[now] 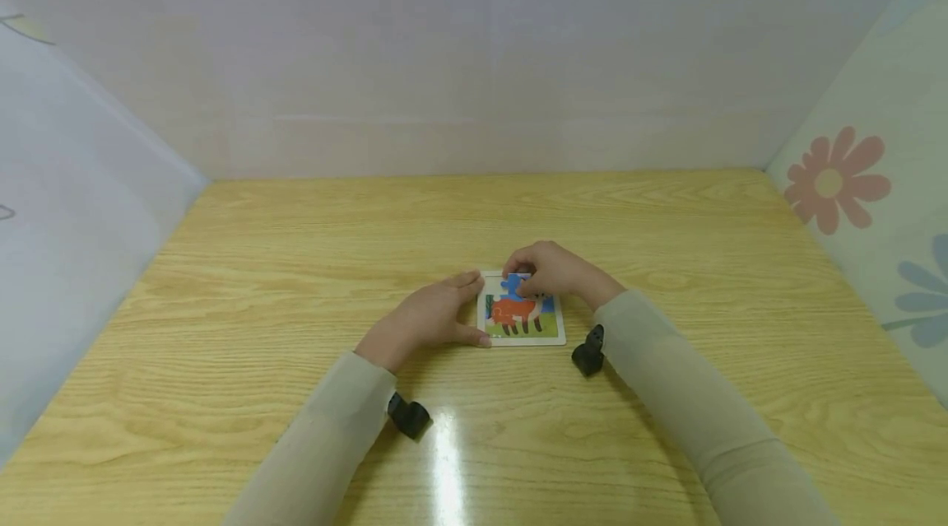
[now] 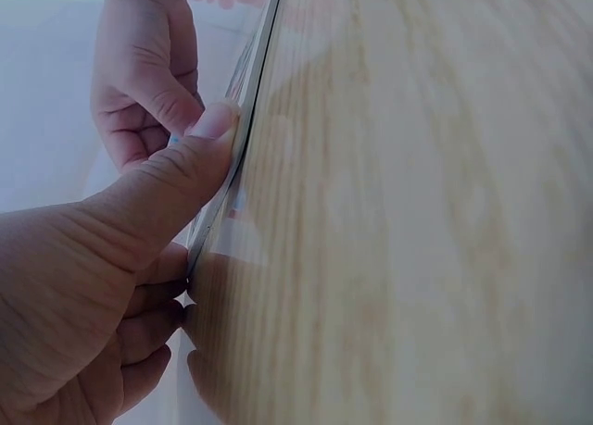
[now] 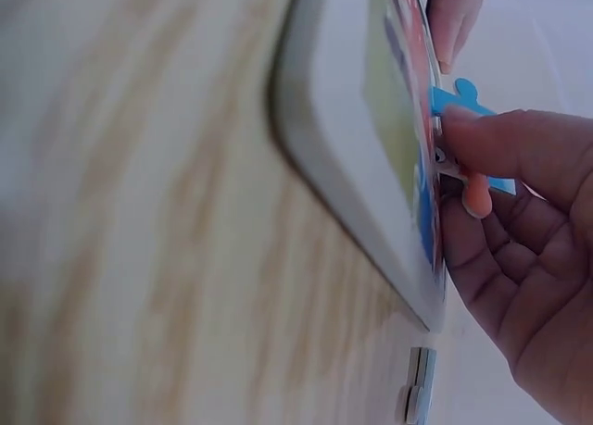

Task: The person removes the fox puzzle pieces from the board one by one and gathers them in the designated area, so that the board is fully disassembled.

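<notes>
Cannot read any text, label, brand, number or sign in any view. Can make out only small pale marks [image 1: 497, 336] at the lower left of the puzzle [image 1: 518, 314], too small to tell as print or glare.

Two beige-sleeved forearms [image 1: 689, 394] angle inward toward the far edge of the light wood-grain tabletop [image 1: 311, 221]. Bare left hand [image 1: 428, 314]: thumb spread from fingers. Bare right hand [image 1: 560, 272]: fingers curled, pinching with thumb.
</notes>
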The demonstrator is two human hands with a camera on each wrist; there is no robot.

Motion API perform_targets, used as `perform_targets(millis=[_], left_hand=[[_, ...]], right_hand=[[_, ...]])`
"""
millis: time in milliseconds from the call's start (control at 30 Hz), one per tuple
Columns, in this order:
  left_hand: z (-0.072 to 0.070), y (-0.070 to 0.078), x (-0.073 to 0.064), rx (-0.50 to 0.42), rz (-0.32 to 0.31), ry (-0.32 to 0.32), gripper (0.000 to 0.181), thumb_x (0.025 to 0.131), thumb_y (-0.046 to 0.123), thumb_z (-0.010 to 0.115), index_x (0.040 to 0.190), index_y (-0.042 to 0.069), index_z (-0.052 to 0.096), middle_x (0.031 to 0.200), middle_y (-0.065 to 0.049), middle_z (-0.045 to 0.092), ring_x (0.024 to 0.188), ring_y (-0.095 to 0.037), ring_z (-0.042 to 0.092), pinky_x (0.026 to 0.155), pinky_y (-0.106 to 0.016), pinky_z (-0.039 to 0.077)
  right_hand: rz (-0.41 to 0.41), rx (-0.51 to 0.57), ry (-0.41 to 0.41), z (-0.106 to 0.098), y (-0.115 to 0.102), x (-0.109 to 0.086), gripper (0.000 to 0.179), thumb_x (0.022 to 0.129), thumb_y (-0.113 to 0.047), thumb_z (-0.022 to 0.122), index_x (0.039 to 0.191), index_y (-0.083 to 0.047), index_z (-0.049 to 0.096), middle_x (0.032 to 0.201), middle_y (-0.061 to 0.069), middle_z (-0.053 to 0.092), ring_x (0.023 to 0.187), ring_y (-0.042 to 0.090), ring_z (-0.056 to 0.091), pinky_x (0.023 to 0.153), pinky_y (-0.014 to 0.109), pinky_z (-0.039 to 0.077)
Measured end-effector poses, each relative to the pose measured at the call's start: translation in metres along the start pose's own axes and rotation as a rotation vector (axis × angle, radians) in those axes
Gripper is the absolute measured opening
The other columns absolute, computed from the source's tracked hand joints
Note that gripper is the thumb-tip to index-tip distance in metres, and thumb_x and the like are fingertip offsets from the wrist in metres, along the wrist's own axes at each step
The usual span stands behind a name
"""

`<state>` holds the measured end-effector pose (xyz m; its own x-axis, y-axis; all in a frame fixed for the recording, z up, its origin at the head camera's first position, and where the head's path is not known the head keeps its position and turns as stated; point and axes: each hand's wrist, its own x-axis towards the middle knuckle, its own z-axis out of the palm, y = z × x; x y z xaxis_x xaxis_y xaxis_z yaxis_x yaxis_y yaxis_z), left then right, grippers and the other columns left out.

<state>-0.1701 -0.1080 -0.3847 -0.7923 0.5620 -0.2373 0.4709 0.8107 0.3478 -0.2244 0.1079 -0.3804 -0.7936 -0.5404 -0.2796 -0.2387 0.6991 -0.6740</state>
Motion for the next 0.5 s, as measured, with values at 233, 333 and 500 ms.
perform_targets(millis=[233,333,500], left_hand=[[0.0001,-0.0003,-0.0005,0.007,-0.003,-0.004,0.097,0.074,0.058,0.067,0.146,0.006,0.027,0.153,-0.006,0.021,0.139,-0.025,0.025,0.111,-0.039,0.027],[-0.0002,-0.0001,-0.0009,0.005,-0.005,-0.005,0.097,0.074,0.058,0.067,0.146,0.006,0.027,0.153,-0.006,0.021,0.139,-0.025,0.025,0.111,-0.039,0.027],[-0.0008,0.0005,-0.0012,-0.003,-0.001,-0.003,0.097,0.074,0.058,0.067,0.145,0.006,0.028,0.153,-0.007,0.022,0.138,-0.025,0.026,0.110,-0.039,0.028]], right_hand=[[-0.002,-0.054,0.015,0.0014,-0.0047,0.0008,0.022,0.080,-0.003,0.066,0.098,-0.014,0.068,0.095,0.001,0.063,0.082,0.017,0.050,0.074,0.028,0.045],[-0.009,-0.063,0.019,0.0019,-0.0062,0.0007,0.022,0.079,-0.001,0.064,0.096,-0.013,0.068,0.090,0.001,0.063,0.078,0.017,0.050,0.069,0.026,0.044],[-0.005,-0.071,0.024,0.0025,-0.0063,0.0012,0.021,0.077,0.000,0.065,0.093,-0.014,0.068,0.085,0.000,0.063,0.075,0.016,0.050,0.065,0.024,0.044]])
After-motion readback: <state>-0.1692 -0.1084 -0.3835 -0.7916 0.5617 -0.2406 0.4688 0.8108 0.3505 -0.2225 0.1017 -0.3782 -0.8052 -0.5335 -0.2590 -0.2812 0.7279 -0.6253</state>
